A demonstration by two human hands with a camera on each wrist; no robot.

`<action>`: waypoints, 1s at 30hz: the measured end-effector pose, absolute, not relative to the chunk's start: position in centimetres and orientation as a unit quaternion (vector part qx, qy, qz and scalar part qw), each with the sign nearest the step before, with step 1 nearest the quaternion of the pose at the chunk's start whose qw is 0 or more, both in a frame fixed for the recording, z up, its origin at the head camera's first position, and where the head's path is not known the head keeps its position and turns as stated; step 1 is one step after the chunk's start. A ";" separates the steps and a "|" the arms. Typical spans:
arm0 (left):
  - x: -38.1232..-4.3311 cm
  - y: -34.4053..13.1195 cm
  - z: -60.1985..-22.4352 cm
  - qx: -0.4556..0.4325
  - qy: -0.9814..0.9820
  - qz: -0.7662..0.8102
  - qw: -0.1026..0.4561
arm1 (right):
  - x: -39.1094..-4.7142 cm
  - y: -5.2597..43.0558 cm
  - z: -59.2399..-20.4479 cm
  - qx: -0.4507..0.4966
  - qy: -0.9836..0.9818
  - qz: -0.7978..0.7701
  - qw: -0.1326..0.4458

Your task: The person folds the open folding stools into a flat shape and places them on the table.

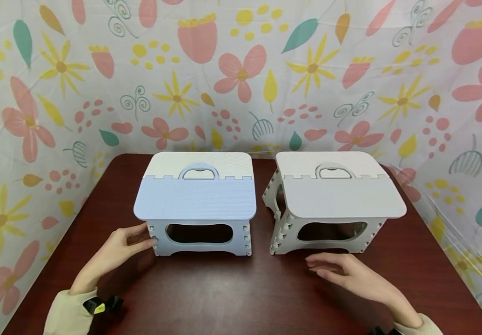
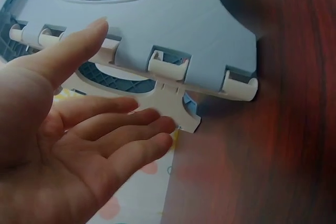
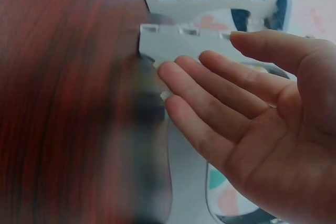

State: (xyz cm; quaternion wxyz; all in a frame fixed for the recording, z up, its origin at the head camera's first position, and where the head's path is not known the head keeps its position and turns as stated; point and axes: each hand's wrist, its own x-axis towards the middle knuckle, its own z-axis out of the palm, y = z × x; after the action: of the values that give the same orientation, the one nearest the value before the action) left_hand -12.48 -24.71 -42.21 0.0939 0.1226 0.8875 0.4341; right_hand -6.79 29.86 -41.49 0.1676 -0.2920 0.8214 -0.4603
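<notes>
A blue folding step stool (image 1: 197, 200) with a whitish rear half and a carry handle stands unfolded on the left. Beside its front left leg is my left hand (image 1: 117, 249), thumb at the front panel's edge and fingers along the side. In the left wrist view the fingers (image 2: 121, 135) are extended, apart from the thumb. To the right stands a grey folding step stool (image 1: 343, 200), also unfolded, its left side panel angled outward. My right hand (image 1: 350, 274) hovers in front of its front panel, palm facing the stool; its fingers (image 3: 205, 93) are loosely straight and hold nothing.
Both stools stand side by side on a dark reddish-brown table (image 1: 224, 298), a narrow gap between them. A floral cloth (image 1: 241, 111) hangs behind the table and along both sides. A black strap device (image 1: 103, 304) sits on the left wrist.
</notes>
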 end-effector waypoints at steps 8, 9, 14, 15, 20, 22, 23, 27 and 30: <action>-12.6 -24.6 -42.7 0.150 0.887 0.427 0.094 | -7.2 27.6 -42.1 -0.318 0.826 -0.443 0.143; -12.5 -24.5 -42.6 0.153 0.888 0.423 0.091 | -7.3 27.2 -42.2 -0.321 0.826 -0.441 0.142; -12.4 -24.2 -42.5 0.162 0.899 0.399 0.077 | -7.5 25.2 -42.2 -0.338 0.821 -0.436 0.143; -12.4 -24.1 -42.6 0.163 0.897 0.402 0.080 | -7.5 24.8 -42.3 -0.341 0.822 -0.434 0.144; -12.4 -23.9 -42.9 0.169 0.890 0.414 0.092 | -7.6 23.3 -42.4 -0.344 0.833 -0.408 0.142; -12.4 -23.8 -42.9 0.166 0.891 0.412 0.090 | -7.6 22.8 -42.5 -0.341 0.838 -0.402 0.138; -12.4 -23.8 -43.0 0.164 0.893 0.409 0.088 | -7.7 22.6 -42.5 -0.340 0.841 -0.400 0.133; -12.4 -23.5 -43.2 0.162 0.891 0.415 0.085 | -7.8 22.0 -42.7 -0.330 0.852 -0.390 0.115; -12.5 -23.2 -43.4 0.160 0.887 0.426 0.082 | -8.0 21.6 -42.8 -0.322 0.861 -0.380 0.102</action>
State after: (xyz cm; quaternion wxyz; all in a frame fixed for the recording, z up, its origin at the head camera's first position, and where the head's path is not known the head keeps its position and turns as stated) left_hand -12.48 -23.25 -43.39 0.0818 0.1601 0.8867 0.4260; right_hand -7.96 21.55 -42.83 0.1021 -0.3218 0.8613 -0.3798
